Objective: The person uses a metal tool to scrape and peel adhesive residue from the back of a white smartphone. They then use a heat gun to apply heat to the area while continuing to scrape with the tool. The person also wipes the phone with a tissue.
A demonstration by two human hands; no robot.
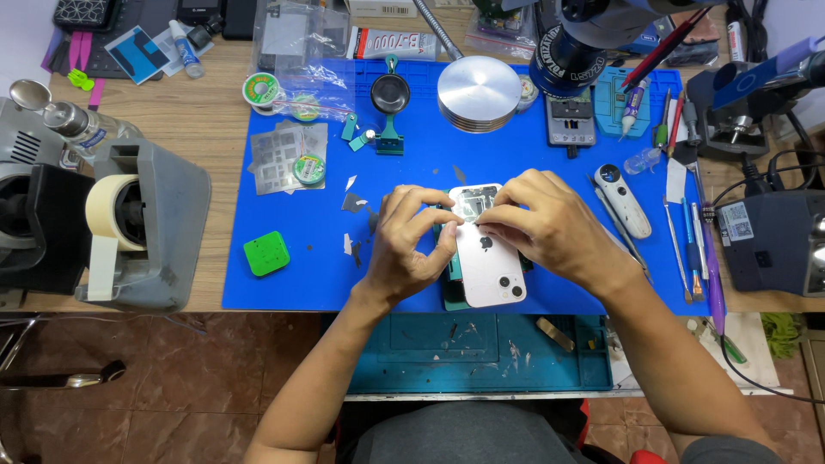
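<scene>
My left hand [411,245] and right hand [543,225] both pinched the pale pink phone [487,262], lying face-down on the blue mat [284,275], its long axis running from 11 to 5 o'clock, right fingers nearer its top edge.

A wooden workbench [215,129] is covered by a blue mat [284,283]; reddish-brown floor tiles [155,387] are seen below, evenly lit.
</scene>
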